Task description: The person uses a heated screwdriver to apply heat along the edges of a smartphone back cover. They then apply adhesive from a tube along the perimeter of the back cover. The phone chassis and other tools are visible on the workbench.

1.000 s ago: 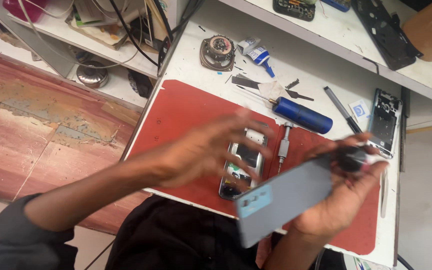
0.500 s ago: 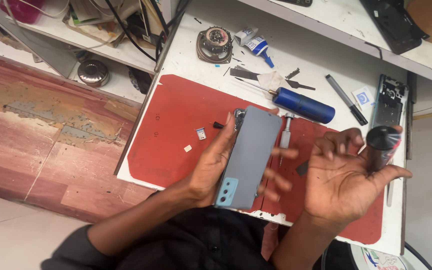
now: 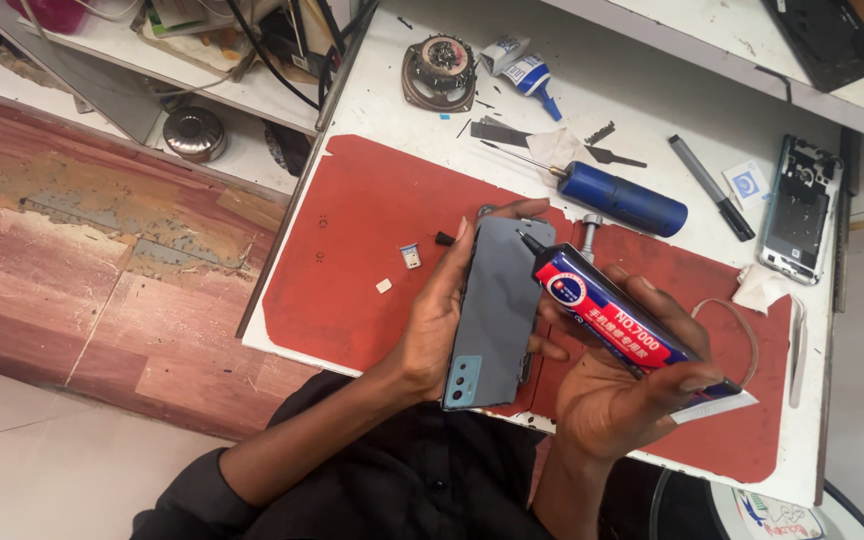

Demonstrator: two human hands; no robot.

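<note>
Since half a second ago, the right hand (image 3: pixel 617 385) has taken up the glue tube (image 3: pixel 612 318) and turned its black nozzle toward the phone (image 3: pixel 497 310), while the left hand (image 3: pixel 442 320) has tilted the phone more upright over the red mat (image 3: pixel 372 250).

The left hand is curled around the phone's left edge, with the fingertips hooked over its top. The right hand is half closed, the tube lying across the palm and fingers with the thumb pressing on top. The nozzle tip touches, or nearly touches, the upper right edge of the phone; I cannot tell which.

The phone shows its smooth, matte grey-blue back cover with a small camera block at the lower corner. The tube is soft, flattened toward its tail, with a red and blue label. No bead of glue is visible on the phone's edge, so I judge that gluing has not clearly started and closing and pressing the cover remain.

On the white table (image 3: pixel 672 110) lies a blue-handled screwdriver (image 3: pixel 622 197), and an opened phone frame (image 3: pixel 800 208) rests near the right edge.
</note>
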